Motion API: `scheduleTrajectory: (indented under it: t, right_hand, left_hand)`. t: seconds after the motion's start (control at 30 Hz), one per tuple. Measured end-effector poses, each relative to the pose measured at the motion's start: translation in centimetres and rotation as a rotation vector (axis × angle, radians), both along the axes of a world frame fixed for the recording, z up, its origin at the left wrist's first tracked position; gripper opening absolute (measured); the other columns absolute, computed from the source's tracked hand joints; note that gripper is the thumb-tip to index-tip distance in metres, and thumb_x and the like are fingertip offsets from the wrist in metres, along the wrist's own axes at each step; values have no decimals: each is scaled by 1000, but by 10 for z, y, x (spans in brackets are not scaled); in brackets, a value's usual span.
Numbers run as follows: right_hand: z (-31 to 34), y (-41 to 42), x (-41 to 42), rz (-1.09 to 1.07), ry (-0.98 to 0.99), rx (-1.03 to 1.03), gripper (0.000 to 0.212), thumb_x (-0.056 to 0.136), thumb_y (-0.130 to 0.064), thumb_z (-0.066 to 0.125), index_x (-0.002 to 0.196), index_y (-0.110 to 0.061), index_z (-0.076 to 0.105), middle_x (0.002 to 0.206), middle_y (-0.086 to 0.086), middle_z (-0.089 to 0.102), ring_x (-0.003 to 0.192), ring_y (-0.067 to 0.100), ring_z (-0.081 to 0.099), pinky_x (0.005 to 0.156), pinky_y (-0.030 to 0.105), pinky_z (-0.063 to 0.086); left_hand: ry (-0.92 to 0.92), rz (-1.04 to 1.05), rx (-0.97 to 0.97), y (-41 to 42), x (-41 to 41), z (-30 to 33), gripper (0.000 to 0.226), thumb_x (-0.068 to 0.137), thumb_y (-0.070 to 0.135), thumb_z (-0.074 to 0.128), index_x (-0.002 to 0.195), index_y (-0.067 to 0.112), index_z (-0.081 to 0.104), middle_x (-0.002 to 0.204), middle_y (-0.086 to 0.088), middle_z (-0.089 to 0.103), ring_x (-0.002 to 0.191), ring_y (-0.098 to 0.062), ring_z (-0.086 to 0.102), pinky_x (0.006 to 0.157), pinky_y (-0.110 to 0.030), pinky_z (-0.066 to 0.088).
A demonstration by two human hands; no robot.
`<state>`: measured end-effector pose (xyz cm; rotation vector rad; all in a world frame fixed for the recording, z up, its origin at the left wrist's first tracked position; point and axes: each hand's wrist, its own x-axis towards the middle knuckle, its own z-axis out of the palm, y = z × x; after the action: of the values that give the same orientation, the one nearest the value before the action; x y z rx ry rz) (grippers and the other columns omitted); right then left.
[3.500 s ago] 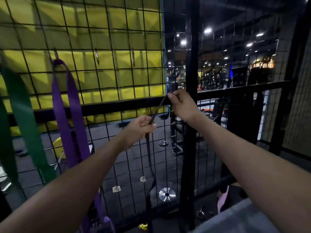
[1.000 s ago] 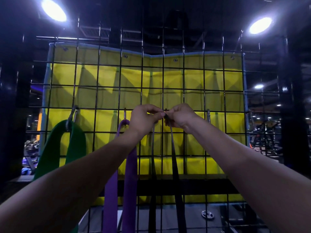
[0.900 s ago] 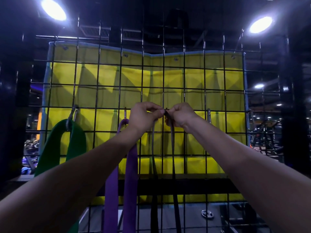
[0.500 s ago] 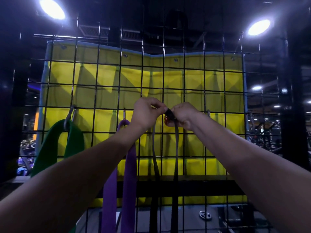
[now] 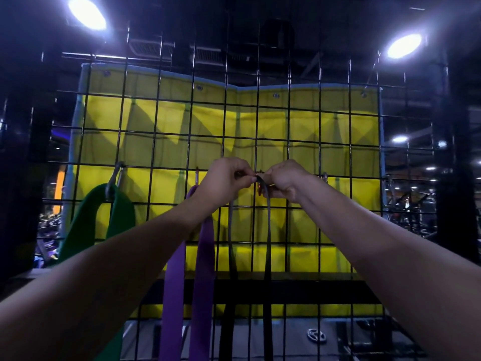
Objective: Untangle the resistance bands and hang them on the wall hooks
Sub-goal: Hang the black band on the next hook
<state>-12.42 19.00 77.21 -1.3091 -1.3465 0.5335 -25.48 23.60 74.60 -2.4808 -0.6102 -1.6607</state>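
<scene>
Forearms: two, bare, reaching up and forward from the lower corners toward the middle of the view.

Left hand (image 5: 224, 178): closed, fingertips pinching the top of the black band.

Right hand (image 5: 285, 179): closed, pinching the same top loop from the other side; the two hands nearly touch.

Black band (image 5: 267, 230): thin, top loop held between both hands at a hook (image 5: 259, 190) on the grid; whether it sits on the hook cannot be told. Two strands hang straight down, apart from each other.

Purple band (image 5: 205, 269): wide, just left of the black one, partly behind the left wrist, hanging in two strands.

Green band (image 5: 86, 225): widest, far left, looped over a metal hook (image 5: 114, 178).

Spare hook (image 5: 324, 177): right of the hands.

Wire grid (image 5: 289, 142): black, upright, carrying all hooks.

Yellow mat (image 5: 213, 121): behind the grid.

Ceiling lights (image 5: 87, 13): two, bright, overhead.
</scene>
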Motion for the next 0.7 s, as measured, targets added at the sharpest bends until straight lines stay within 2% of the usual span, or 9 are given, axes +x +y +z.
scheduleTrajectory:
  t: [0.2, 0.27, 0.33, 0.43, 0.57, 0.7]
  right_hand:
    - [1, -3, -2, -13, 0, 24, 6, 89, -1, 56, 83, 1, 57, 69, 11, 56, 60, 19, 56, 64, 32, 52]
    - [2, -4, -1, -27, -18, 11, 14, 90, -1, 56, 76, -1, 55, 69, 11, 56, 59, 19, 56, 57, 28, 52]
    - [2, -6, -1, -35, -36, 6, 13, 91, -3, 55, 78, -2, 55, 68, 11, 55, 57, 17, 54, 49, 24, 49]
    - [1, -5, -2, -25, -21, 21, 13, 91, -4, 54, 78, -3, 54, 69, 9, 55, 58, 16, 54, 55, 26, 48]
    - [1, -1, 1, -85, -43, 62, 5, 87, -6, 62, 87, -1, 61, 70, 11, 58, 59, 16, 54, 61, 29, 51]
    - [0, 3, 4, -77, -59, 58, 12, 86, -7, 63, 76, -2, 57, 77, 16, 60, 66, 21, 58, 68, 34, 54]
  left_hand:
    - [50, 46, -32, 0, -1, 4, 7, 85, 10, 65, 87, 5, 69, 73, 2, 61, 63, 0, 55, 55, -3, 41]
    - [68, 76, -31, -2, 1, 8, 8, 86, 11, 64, 87, 5, 68, 74, 0, 61, 62, -4, 56, 54, -5, 41]
    - [84, 87, -46, -3, 2, 10, 8, 85, 10, 64, 87, 4, 68, 73, -1, 62, 60, -3, 57, 52, -6, 42]
    - [105, 70, -103, -3, 0, 14, 6, 84, 8, 65, 83, 2, 66, 72, -5, 63, 57, -1, 59, 48, -7, 43]
    - [186, 116, -81, -2, 2, 12, 6, 84, 7, 65, 83, 1, 66, 74, -5, 63, 58, -5, 60, 53, -10, 46]
    - [157, 93, -55, 1, 2, 6, 3, 83, 9, 66, 82, 7, 67, 74, -1, 63, 60, 1, 57, 55, -5, 44]
